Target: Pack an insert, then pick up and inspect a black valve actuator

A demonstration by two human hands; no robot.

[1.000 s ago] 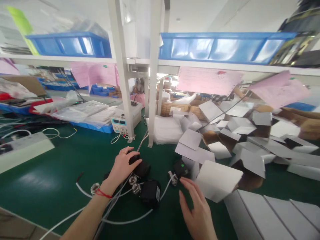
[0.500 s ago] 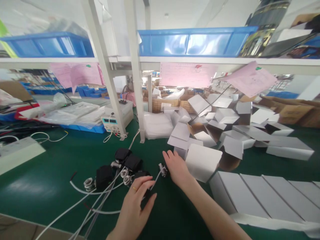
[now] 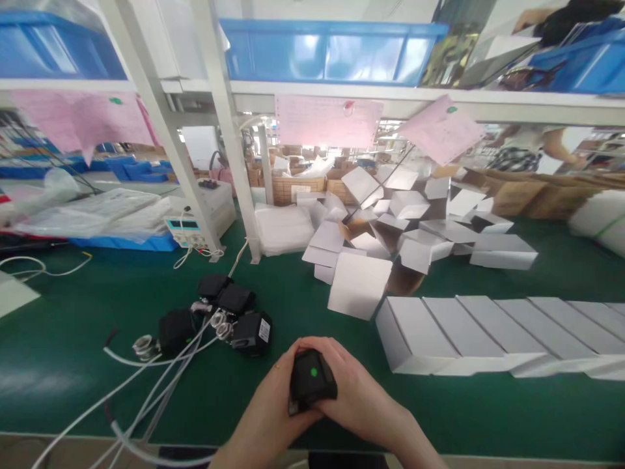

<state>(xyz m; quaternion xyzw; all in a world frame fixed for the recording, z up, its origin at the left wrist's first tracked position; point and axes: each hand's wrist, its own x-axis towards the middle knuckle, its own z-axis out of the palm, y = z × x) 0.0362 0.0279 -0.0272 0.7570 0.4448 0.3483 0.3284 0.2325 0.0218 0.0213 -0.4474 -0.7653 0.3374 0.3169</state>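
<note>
The green counter point(image 3: 488, 417) filled the frame, two blue bins point(image 3: 332, 55) on the shelf across the top. A row of folded white boxes point(image 3: 488, 326) ran along the right, with a loose heap of white boxes point(image 3: 390, 221) behind it at centre. Left of centre lay four black modules point(image 3: 229, 312) tangled in white cables point(image 3: 146, 397). At the bottom centre, one black module with a green dot point(image 3: 311, 385) sat clasped between both hands: left hand point(image 3: 271, 417) curled around its left side, right hand point(image 3: 359, 404) wrapped over its right, well clear of the boxes.
</note>
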